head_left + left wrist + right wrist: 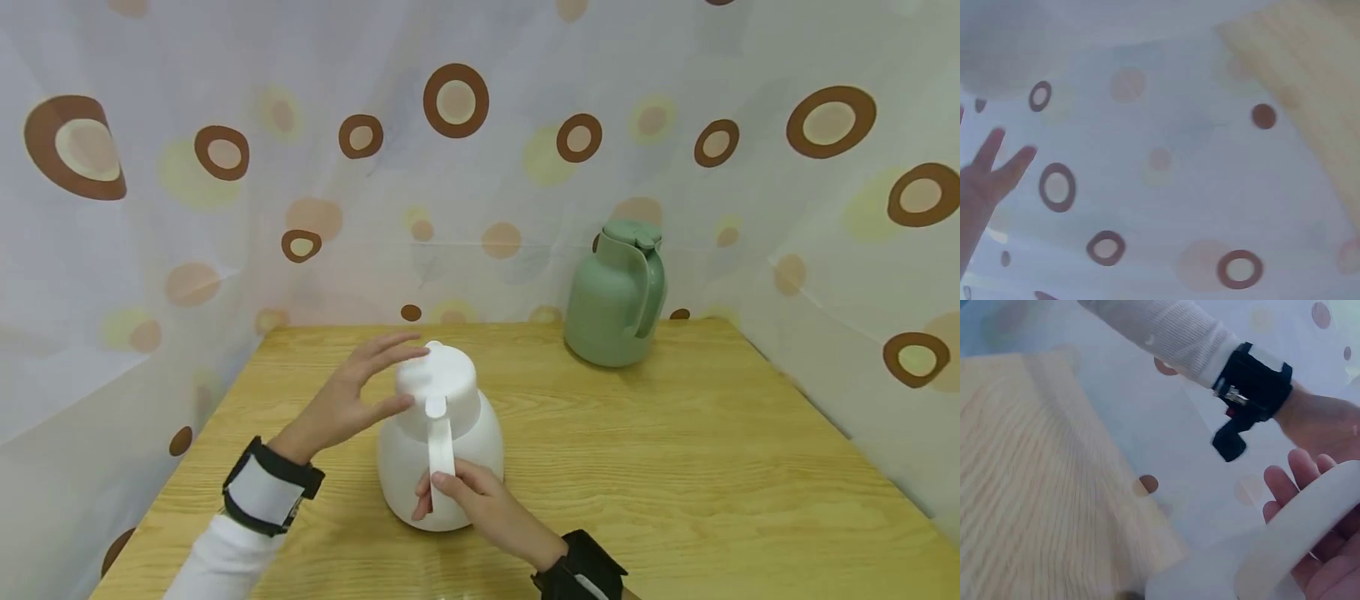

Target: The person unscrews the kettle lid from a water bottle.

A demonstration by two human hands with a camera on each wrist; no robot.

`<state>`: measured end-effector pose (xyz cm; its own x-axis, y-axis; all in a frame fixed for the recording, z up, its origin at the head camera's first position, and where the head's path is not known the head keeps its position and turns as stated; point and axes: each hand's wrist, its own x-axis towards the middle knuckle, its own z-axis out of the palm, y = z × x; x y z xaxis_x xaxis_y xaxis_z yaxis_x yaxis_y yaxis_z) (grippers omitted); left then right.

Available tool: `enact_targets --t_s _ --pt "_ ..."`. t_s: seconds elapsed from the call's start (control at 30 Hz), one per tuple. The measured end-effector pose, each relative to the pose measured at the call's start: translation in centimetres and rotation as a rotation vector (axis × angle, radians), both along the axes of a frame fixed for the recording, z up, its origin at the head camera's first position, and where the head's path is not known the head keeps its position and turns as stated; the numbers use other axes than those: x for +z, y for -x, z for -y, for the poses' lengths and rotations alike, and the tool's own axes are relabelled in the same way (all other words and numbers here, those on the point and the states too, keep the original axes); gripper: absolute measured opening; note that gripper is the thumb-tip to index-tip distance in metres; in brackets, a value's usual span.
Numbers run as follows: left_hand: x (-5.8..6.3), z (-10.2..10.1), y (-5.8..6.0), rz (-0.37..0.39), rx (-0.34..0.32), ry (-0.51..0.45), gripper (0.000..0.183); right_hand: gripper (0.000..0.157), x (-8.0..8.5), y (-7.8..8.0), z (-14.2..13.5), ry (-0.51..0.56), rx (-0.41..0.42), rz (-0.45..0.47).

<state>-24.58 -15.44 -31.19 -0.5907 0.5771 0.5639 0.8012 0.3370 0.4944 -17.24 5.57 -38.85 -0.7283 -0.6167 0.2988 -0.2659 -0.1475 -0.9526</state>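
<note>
A white thermos jug [480, 442] stands upright on the wooden table, its handle [441, 450] towards me. My right hand [480, 500] grips the handle low down, thumb on the near side and fingertips showing past its left edge. In the right wrist view the fingers [1285, 487] curve behind the pale handle [1310, 519]. My left hand [345, 400] is beside the jug's lid [442, 371], fingers and thumb spread apart. Its fingertips overlap the lid's left edge; I cannot tell whether they touch. The left wrist view shows the left hand [985, 178] only in part.
A green thermos jug [611, 308] stands at the back right of the wooden table [675, 467], its handle to the right. A pale curtain [510, 183] with brown and yellow dots hangs behind and along both sides. Both wrists wear straps.
</note>
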Motion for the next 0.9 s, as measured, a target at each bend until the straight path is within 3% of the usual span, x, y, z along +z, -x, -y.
enact_targets --t_s 0.1,0.23,0.33,0.43,0.6,0.7,0.9 --pt "2.5 -1.4 0.8 0.023 -0.161 0.21 0.054 0.043 -0.1 0.4 0.6 0.036 0.062 0.071" --pt "4.0 -2.3 1.8 0.205 -0.287 0.38 0.058 0.047 -0.6 0.6 1.5 0.103 0.119 0.089" --pt "4.0 -2.1 2.3 0.308 -0.323 0.405 0.057 0.046 -1.1 0.5 2.1 0.161 0.117 0.072" --pt "3.5 -1.9 2.6 0.339 -0.343 0.372 0.056 0.044 -1.5 0.4 2.6 0.225 0.076 0.045" --pt "2.3 -1.8 2.7 0.31 -0.349 0.279 0.054 0.043 -1.9 0.2 3.5 0.288 -0.072 -0.005" --pt "1.7 -1.8 2.8 0.293 -0.347 0.226 0.053 0.04 -1.8 -0.1 3.7 0.26 -0.178 -0.011" --pt "1.6 -1.8 2.7 0.271 -0.327 0.218 0.053 0.006 -1.7 -2.2 2.5 0.137 -0.472 -0.181"
